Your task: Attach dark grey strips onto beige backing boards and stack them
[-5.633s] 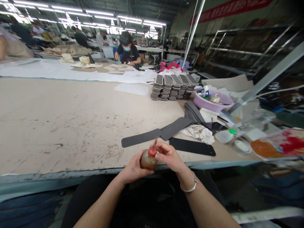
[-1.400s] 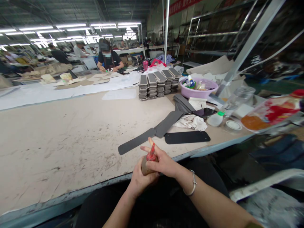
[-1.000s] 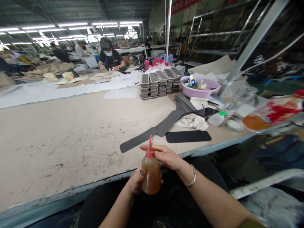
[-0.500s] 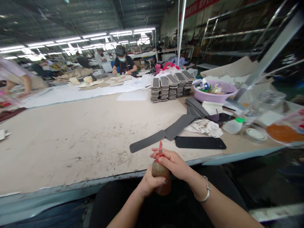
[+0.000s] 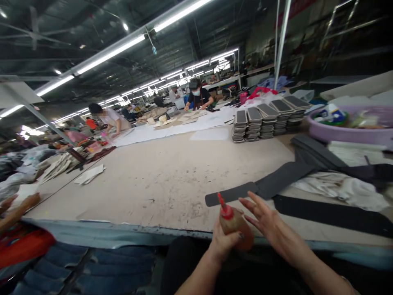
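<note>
My left hand (image 5: 223, 241) is wrapped round a squeeze bottle (image 5: 238, 227) of brownish liquid with a red nozzle, held tilted over the table's front edge. My right hand (image 5: 270, 225) is just right of the bottle, its fingers spread and holding nothing. Beyond the hands, a dark grey strip (image 5: 230, 193) lies flat on the table, overlapped by a wider grey piece (image 5: 284, 178). A black strip (image 5: 331, 215) stretches out at the right, past my right hand.
Neat stacks of grey-topped pieces (image 5: 267, 116) stand at the back. Right of them are a purple basin (image 5: 344, 135) and a crumpled white cloth (image 5: 340, 190). Another person's hands (image 5: 21, 205) hold paper at the left edge. Two people work farther along the table (image 5: 159, 172).
My right hand has let go of the bottle's red nozzle and opened, moving to the right. The left hand keeps the bottle, now tilted. The view has swung left.
</note>
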Tool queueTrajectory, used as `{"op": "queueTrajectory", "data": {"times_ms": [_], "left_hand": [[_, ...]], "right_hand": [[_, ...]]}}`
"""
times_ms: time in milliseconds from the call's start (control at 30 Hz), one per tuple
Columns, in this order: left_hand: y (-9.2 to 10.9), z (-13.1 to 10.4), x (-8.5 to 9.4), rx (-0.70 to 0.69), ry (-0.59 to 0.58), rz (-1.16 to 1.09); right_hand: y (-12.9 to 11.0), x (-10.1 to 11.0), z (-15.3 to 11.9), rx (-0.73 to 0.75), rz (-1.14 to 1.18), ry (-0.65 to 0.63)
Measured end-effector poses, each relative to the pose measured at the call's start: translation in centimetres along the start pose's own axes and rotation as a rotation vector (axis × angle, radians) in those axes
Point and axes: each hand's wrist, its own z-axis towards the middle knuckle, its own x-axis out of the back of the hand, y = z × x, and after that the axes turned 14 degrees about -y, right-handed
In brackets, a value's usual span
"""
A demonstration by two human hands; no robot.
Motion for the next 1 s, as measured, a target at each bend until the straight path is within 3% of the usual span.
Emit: {"op": "queueTrajectory", "data": {"times_ms": [100,233,300,400,533,600,733,833,1000], "left_hand": [[0.7,-0.4,0.6,-0.070,0.090,0.113],[1.0,-0.5,1.8,-0.034,0.076,0.288],[1.0,-0.4,2.0,0.002,0.007,0.357],[1.3,-0.3,1.6,0.074,-0.080,0.405],[1.6,0.0,2.0,0.262,-0.192,0.495],[1.8,0.4,3.7,0.336,-0.101,0.668],[2.0,2.0,8.6,0.569,0.246,1.085],[1.5,3.5,10.7,0.749,0.248,1.316],[-0.2,5.2,10.8,0.731,0.237,1.340]], "right_hand": [[1.2,-0.6,0.3,-0.185,0.292,-0.034],[3.3,-2.1,0.4,-0.409,0.719,-0.545],[3.9,-2.7,0.5,-0.429,0.854,-0.579],[3.9,-3.1,0.5,-0.403,0.990,-0.386],[2.3,-1.9,0.5,-0.239,1.020,-0.076],[1.0,-0.5,0.5,-0.140,0.970,0.043],[-1.4,2.8,0.6,0.031,0.889,0.215],[-2.0,4.5,0.8,0.100,0.888,0.280],[-1.8,4.9,0.8,0.088,0.931,0.332]]}}
